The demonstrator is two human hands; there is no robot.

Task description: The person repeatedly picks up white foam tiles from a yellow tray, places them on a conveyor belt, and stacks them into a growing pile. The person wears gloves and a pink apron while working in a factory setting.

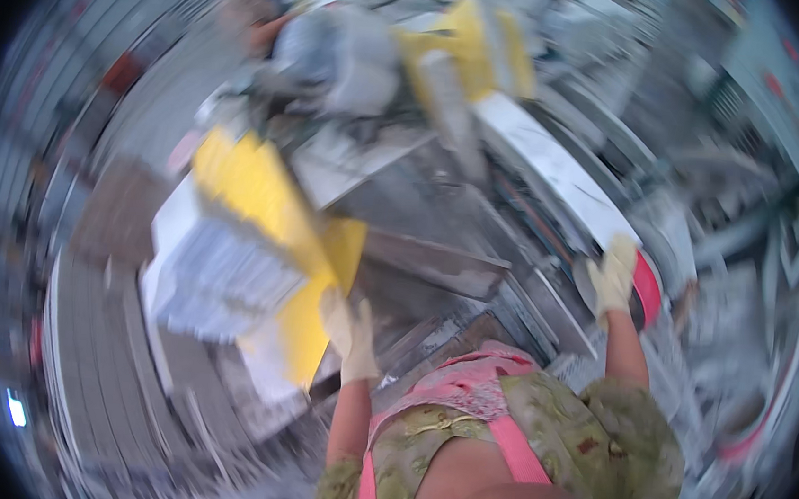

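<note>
The whole picture is smeared by motion. My left hand (350, 333), in a pale glove, reaches up to the lower edge of a yellow sheet (257, 194) lying over a white and grey stack (217, 276); its fingers point upward against the sheet, and the blur hides any grip. My right hand (613, 280), also gloved, curls over the near end of a long white board (558, 173), beside a red-edged piece (648, 292). Between my arms lies a dark grey machine surface (436, 262).
Another person (242, 3) stands at the far upper left behind a grey bulky shape (341, 50). A second yellow object (469, 47) sits at the top centre. Grey slatted flooring (106, 347) runs along the left. Cluttered pale machinery (748, 280) fills the right.
</note>
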